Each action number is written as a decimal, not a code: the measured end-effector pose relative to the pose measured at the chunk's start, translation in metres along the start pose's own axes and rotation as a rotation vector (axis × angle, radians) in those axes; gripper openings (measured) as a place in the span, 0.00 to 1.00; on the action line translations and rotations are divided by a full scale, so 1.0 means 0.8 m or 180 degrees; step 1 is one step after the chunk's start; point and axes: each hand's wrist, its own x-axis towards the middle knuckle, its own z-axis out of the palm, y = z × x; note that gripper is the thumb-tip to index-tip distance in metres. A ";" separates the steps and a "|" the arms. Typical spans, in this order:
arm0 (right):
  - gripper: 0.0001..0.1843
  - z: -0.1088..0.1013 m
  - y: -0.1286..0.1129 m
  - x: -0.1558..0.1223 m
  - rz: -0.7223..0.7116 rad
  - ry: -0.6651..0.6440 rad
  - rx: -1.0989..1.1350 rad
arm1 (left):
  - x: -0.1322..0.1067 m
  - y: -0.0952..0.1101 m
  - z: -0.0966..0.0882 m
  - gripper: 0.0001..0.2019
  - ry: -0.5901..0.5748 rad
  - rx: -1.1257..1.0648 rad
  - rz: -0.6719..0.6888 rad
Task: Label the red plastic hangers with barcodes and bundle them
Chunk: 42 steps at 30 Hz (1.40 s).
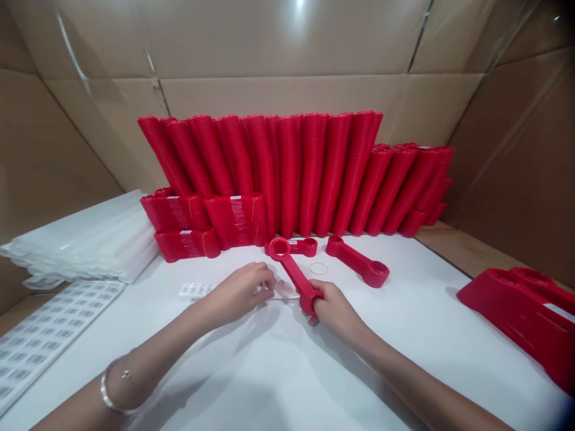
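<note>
My right hand is closed around one end of a red plastic wrench-shaped part, which points up and away to the left. My left hand rests on the white table just left of it, fingers pinched on a thin clear bag lying flat there. Two more red parts lie beyond my hands: one behind the held part, another to the right. A thin rubber band lies between them.
A long wall of stacked red parts stands at the back, with bundled stacks at its left. Clear bags are piled at left, label sheets lie at front left, and more red parts sit at right. Cardboard walls surround the table.
</note>
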 end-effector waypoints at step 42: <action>0.13 0.017 -0.010 -0.016 -0.0511 0.0283 -0.0650 | 0.004 0.008 0.006 0.08 0.1997 0.0393 -0.0043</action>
